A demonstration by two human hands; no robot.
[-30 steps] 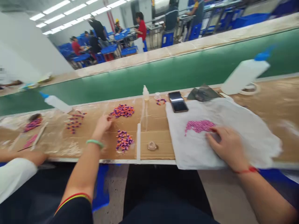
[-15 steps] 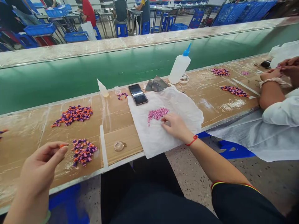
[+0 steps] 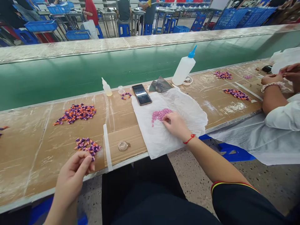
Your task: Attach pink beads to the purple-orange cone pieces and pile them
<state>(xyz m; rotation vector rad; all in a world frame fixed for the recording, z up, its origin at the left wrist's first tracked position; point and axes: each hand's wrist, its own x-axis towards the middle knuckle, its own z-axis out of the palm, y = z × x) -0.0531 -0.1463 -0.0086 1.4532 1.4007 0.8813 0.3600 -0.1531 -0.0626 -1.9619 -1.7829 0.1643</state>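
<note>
At the lower left, my left hand [image 3: 76, 167] has thumb and fingers pinched together, right at the near edge of a small pile of purple, orange and pink pieces [image 3: 86, 145]; whatever sits in the pinch is hidden. My right hand [image 3: 175, 125] rests on a white cloth-like sheet [image 3: 159, 143], fingertips closed at the edge of a spread of tiny pink beads [image 3: 161, 114]. What those fingertips hold is too small to make out. A larger heap of purple and orange pieces [image 3: 78, 113] lies farther back. Between the hands is a small clear round dish [image 3: 123, 146].
A phone [image 3: 142, 94] lies on the sheet's back corner. Behind stand a small dropper bottle [image 3: 107, 87] and a large white bottle with blue nozzle [image 3: 184, 68], beside a tape roll [image 3: 187, 80]. A green belt [image 3: 89, 75] runs behind. At right, a co-worker's hands [image 3: 278, 76] work near more piles.
My left hand has moved right, to the near pile, and the orange piece seen at its fingertips is now out of sight. My right hand stays at the pink beads. The view shifted slightly.
</note>
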